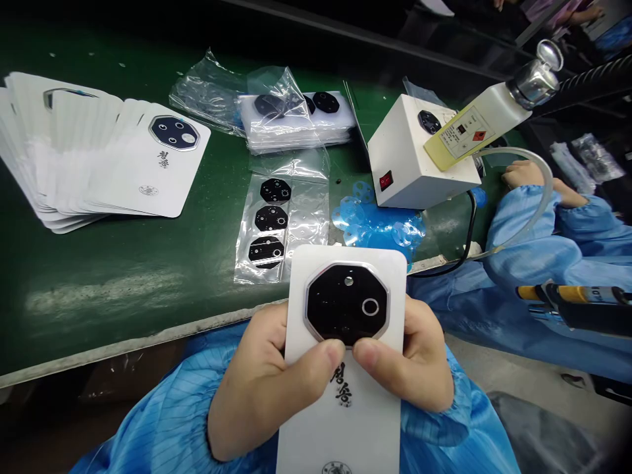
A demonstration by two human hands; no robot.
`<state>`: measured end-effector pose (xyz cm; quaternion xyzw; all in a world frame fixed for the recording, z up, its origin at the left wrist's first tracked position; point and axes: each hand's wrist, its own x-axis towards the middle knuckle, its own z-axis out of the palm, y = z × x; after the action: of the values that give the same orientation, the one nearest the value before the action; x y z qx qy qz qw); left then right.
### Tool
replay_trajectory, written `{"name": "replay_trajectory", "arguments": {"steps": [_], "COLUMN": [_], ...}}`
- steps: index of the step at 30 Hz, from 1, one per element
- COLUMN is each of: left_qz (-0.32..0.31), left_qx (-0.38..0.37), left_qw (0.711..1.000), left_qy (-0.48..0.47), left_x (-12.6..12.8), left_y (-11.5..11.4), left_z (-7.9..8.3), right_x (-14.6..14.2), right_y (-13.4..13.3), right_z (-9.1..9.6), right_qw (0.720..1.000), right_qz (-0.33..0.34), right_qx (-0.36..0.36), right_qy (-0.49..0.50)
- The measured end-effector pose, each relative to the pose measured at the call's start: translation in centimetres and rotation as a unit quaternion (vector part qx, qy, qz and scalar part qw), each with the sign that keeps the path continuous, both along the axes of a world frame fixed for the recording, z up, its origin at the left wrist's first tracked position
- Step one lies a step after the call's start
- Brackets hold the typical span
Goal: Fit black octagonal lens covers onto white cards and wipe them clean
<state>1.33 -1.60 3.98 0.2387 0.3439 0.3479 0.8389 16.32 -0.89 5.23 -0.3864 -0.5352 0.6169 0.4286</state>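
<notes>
White rectangular panel [340, 431] with rounded corners: I see it held before the green counter [148, 257], the person's left hand [264, 382] and right hand [422, 368] gripping its sides, thumbs at the lower rim of its black octagonal plate [340, 303]. Beyond, three black octagonal pieces [270, 219] lie within a clear plastic bag's [311, 204] outline; farther left spreads a fanned pile of white panels [116, 164].

White panel [368, 415]: lower end cut off
Left hand [266, 385], right hand [419, 368]: fingers hidden behind white panel
Bottle label [467, 133]: fine print unreadable
</notes>
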Motion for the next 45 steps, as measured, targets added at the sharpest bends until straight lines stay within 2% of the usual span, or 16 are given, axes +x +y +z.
{"name": "replay_trajectory", "arguments": {"steps": [4, 11, 17, 21, 27, 38, 45], "left_qz": [0.002, 0.015, 0.002, 0.01, 0.0, -0.028, -0.045], "left_qx": [-0.02, -0.019, 0.072, 0.123, 0.15, 0.08, 0.057], "left_qw": [0.999, 1.0, 0.99, 0.979, 0.979, 0.996, 0.997], "left_qy": [-0.036, -0.009, 0.123, 0.165, 0.135, 0.02, -0.005], "left_x": [0.09, -0.03, -0.25, -0.29, -0.38, -0.54, -0.6], "left_y": [0.19, 0.07, 0.17, 0.34, 0.48, 0.35, 0.44], "left_z": [0.14, 0.24, -0.14, -0.15, 0.05, -0.47, -0.53], "right_x": [0.0, -0.16, -0.36, -0.38, -0.37, -0.42, -0.42], "right_y": [0.17, 0.11, 0.02, -0.08, 0.01, -0.01, 0.22], "right_z": [-0.06, 0.36, 0.31, 0.23, 0.1, 0.07, -0.1], "right_qw": [1.0, 0.999, 0.997, 0.998, 1.0, 0.998, 0.998], "right_qz": [0.01, 0.013, -0.009, -0.017, -0.011, -0.033, -0.022], "right_qx": [-0.007, -0.039, -0.072, -0.052, -0.012, -0.01, -0.042], "right_qy": [0.006, 0.014, 0.003, -0.018, -0.021, -0.048, -0.046]}}
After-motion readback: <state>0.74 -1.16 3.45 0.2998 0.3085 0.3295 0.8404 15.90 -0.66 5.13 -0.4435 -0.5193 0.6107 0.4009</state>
